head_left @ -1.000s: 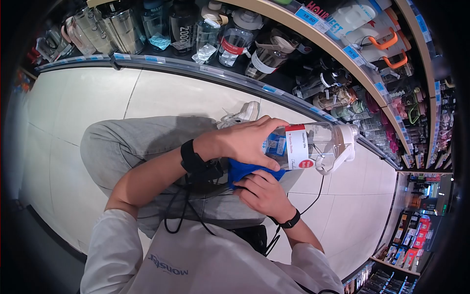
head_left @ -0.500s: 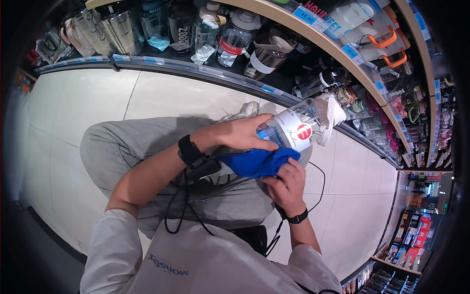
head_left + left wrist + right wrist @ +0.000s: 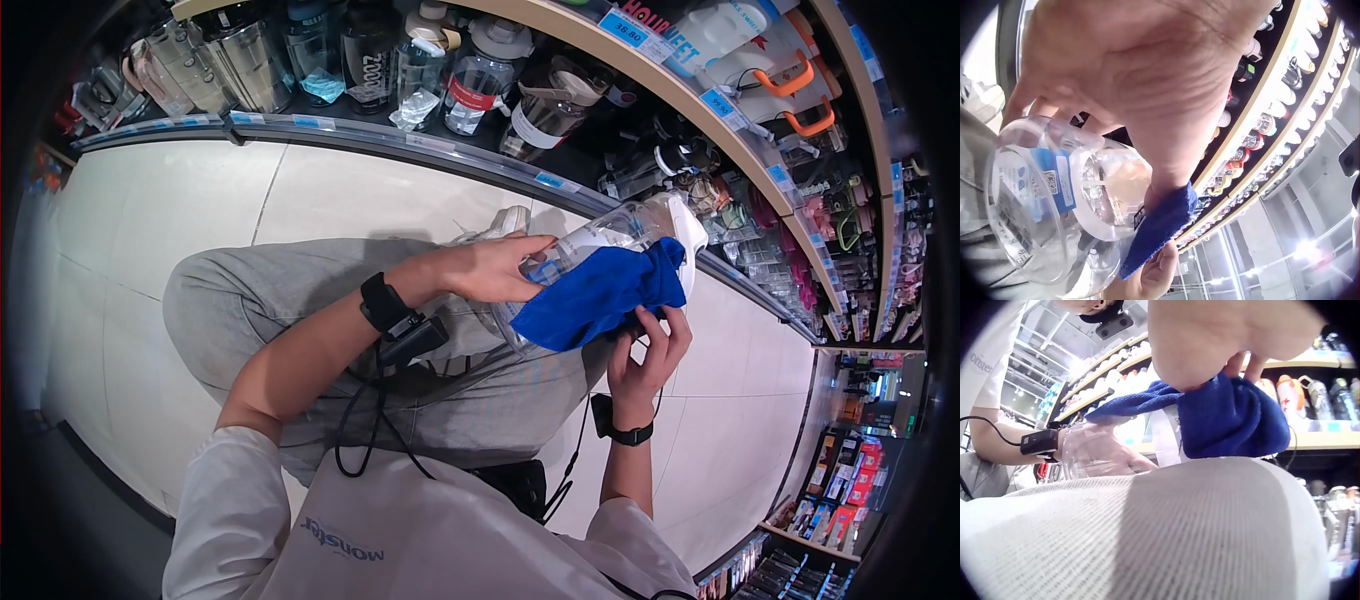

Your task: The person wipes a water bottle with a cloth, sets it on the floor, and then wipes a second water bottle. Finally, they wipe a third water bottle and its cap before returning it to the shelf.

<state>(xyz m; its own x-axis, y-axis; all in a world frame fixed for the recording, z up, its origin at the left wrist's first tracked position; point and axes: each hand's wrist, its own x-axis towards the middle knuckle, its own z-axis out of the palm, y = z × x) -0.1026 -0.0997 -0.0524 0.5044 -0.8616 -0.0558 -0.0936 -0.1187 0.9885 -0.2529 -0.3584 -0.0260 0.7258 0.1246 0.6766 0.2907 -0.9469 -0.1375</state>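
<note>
A clear plastic water bottle (image 3: 615,228) with a white lid (image 3: 690,232) lies tilted over the person's lap, its lid end pointing to the upper right. The left hand (image 3: 490,268) grips its body near the base; in the left wrist view the round base (image 3: 1029,212) and a blue-and-white label (image 3: 1054,181) show through the plastic. A blue cloth (image 3: 595,300) is draped along the near side of the bottle, covering much of its printed label. The right hand (image 3: 650,355) holds the cloth by its bunched end close to the lid, some fingertips hidden behind the fabric (image 3: 1229,419).
A low shelf of bottles and jugs (image 3: 465,90) curves across the far side, with more stocked shelves (image 3: 790,190) to the right. Pale floor tiles (image 3: 180,190) lie around the person's bent legs (image 3: 300,290). Black cables (image 3: 375,430) hang over the lap.
The right hand has brought the blue cloth from below the bottle's base up along its side toward the lid. The bottle has swung from nearly level to tilted, its lid end farther from the person.
</note>
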